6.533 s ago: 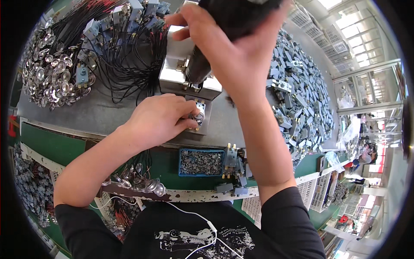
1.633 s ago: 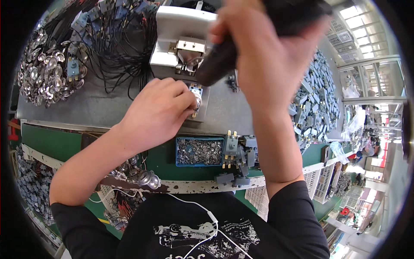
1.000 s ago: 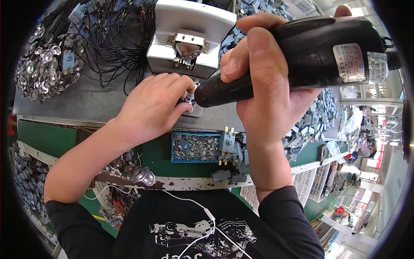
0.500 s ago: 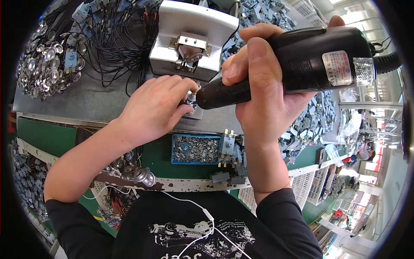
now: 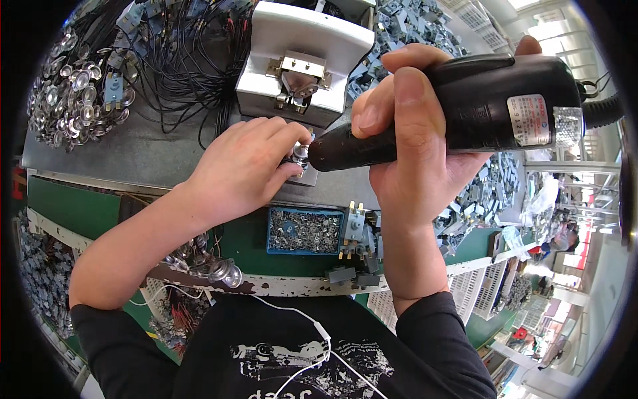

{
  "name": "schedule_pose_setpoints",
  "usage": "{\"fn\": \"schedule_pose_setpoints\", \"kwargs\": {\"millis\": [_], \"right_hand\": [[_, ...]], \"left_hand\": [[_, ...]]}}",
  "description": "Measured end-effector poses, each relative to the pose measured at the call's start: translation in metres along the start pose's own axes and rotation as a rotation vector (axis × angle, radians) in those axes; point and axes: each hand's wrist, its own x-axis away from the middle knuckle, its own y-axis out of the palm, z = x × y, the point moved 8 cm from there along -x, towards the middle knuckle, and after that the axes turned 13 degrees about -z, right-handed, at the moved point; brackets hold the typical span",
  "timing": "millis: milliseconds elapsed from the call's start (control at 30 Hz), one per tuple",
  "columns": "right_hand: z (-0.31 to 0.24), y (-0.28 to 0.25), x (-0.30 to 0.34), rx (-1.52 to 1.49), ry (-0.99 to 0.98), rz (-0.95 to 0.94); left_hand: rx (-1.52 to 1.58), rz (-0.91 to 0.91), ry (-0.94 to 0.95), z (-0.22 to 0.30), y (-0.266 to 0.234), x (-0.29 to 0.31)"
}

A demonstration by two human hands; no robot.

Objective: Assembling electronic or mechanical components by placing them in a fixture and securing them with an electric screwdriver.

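Note:
My right hand [image 5: 415, 133] is wrapped around a black electric screwdriver [image 5: 482, 100], its thumb lying along the body. The tool lies nearly level, its tapered nose pointing left. My left hand [image 5: 239, 159] pinches a small part with a shiny metal cap [image 5: 301, 154] between thumb and fingers. That part rests on a small metal block [image 5: 307, 178] at the front of the bench, partly hidden by my fingers. The screwdriver's nose is right beside the cap; whether they touch, I cannot tell.
Behind my left hand stands a white-and-grey machine [image 5: 302, 86]. Shiny metal caps [image 5: 80, 100] and black wires [image 5: 173, 86] are heaped at the left. A blue tray [image 5: 306, 231] of small metal pieces sits in front, beside grey-blue switches [image 5: 355, 226]. More switches [image 5: 488, 186] are piled right.
The whole view has shifted slightly, with the bench things appearing a little farther right. Both hands keep the same holds; the screwdriver's nose remains beside the metal cap.

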Motion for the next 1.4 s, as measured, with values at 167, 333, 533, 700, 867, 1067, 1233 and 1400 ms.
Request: {"fn": "schedule_pose_setpoints", "kwargs": {"millis": [167, 333, 533, 700, 867, 1067, 1233, 1400], "right_hand": [[0.002, -0.001, 0.0, -0.011, -0.006, 0.02], [0.0, -0.002, 0.001, -0.029, -0.013, 0.036], [0.003, -0.005, -0.001, -0.04, -0.02, 0.052], [-0.001, -0.004, 0.0, -0.039, 0.016, 0.07], [0.002, -0.002, -0.007, -0.026, 0.017, 0.011], [0.015, -0.003, -0.012, 0.0, 0.053, -0.077], [0.018, 0.002, -0.006, -0.001, 0.113, -0.159], [0.024, 0.008, -0.011, 0.001, 0.126, -0.249]], "left_hand": [[-0.004, -0.012, -0.016, 0.0, -0.001, 0.001], [0.0, -0.011, -0.015, -0.001, 0.0, 0.001], [0.015, -0.01, -0.016, -0.003, 0.001, 0.001], [0.018, -0.013, -0.014, -0.003, 0.001, 0.001], [0.004, -0.019, -0.026, 0.0, 0.001, 0.002], [-0.026, 0.083, 0.047, -0.002, 0.003, 0.001], [-0.016, -0.052, -0.039, -0.005, 0.008, 0.002], [0.008, -0.052, -0.046, -0.013, 0.014, 0.003]]}}
